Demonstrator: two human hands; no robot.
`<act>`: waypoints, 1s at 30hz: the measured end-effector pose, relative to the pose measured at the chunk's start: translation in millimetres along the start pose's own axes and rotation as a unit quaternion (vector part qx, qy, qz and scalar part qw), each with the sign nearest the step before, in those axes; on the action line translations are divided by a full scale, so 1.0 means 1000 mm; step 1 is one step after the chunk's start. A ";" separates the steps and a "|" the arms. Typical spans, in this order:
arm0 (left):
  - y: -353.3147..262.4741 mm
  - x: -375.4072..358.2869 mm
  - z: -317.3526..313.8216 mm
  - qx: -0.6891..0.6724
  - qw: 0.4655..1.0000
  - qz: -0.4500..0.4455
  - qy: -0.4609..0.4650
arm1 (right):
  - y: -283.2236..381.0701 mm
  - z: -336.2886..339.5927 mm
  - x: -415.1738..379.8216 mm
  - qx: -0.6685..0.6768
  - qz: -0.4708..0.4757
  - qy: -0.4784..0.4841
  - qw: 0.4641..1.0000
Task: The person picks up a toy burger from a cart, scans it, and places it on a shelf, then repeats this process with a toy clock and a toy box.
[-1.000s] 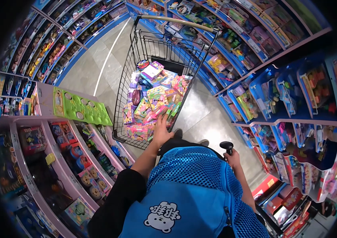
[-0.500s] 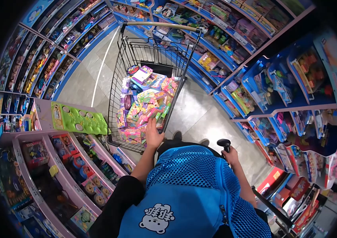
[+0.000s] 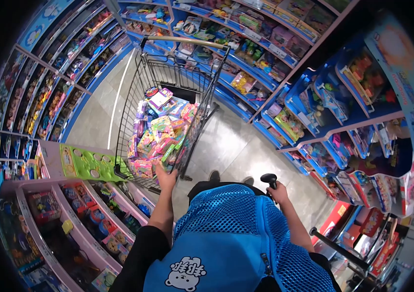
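A black wire shopping cart (image 3: 121, 117) stands ahead, its bottom covered with colourful packaged toys (image 3: 163, 129). At the cart's near corner, my left hand (image 3: 165, 177) is closed over the rim, the fingers partly hidden by the edge. My right hand (image 3: 279, 192) is off to the right of my body, wrapped round a black handle with a rounded head (image 3: 268, 179); its exact kind I cannot make out. Between my arms hangs a blue mesh bag or vest (image 3: 221, 214) with a white bear print.
Blue shelves of toys (image 3: 260, 82) run along the back and right. At the left are more toy shelves (image 3: 46, 87), with a low pink-edged display (image 3: 90, 214) nearer and a green toy panel (image 3: 92, 162). A black rail (image 3: 338, 248) lies at lower right, beside red boxes.
The cart has shifted left and a little closer, turning slightly. My left hand has moved from the toys at the cart's edge down onto its near corner. My right hand keeps its hold.
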State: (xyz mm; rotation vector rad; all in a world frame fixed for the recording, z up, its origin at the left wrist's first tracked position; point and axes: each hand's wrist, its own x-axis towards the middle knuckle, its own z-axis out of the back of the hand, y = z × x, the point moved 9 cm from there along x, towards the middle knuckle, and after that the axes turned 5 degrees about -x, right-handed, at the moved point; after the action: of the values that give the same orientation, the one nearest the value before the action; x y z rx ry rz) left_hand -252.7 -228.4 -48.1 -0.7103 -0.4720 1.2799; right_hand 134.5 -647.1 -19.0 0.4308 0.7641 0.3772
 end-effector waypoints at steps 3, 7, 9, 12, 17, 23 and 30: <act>0.037 -0.005 -0.004 0.079 0.993 0.071 0.051 | 0.000 -0.003 -0.004 0.000 -0.007 0.004 1.000; 0.018 -0.002 0.009 0.156 0.981 0.058 0.103 | -0.009 -0.012 -0.009 0.028 -0.056 0.030 0.998; 0.005 0.003 0.016 0.180 0.981 0.007 0.072 | -0.016 -0.019 -0.007 0.027 -0.058 0.028 0.998; 0.013 0.010 0.019 0.129 0.981 0.079 0.121 | -0.016 -0.024 -0.009 0.034 -0.059 0.022 0.997; 0.018 0.020 0.021 0.107 0.982 0.065 0.142 | -0.010 -0.031 -0.009 0.029 -0.060 0.017 0.998; 0.035 0.026 0.011 0.107 0.973 0.073 0.191 | -0.003 -0.040 -0.007 0.029 -0.062 0.024 0.997; 0.031 0.027 0.009 0.098 0.969 0.072 0.214 | 0.006 -0.042 0.001 0.037 -0.070 0.020 0.997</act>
State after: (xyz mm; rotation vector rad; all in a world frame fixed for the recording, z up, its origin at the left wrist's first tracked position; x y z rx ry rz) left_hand -273.6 -197.0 -65.6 -0.8372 0.0587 1.2423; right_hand 102.9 -631.5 -43.3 0.4377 0.8446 0.2263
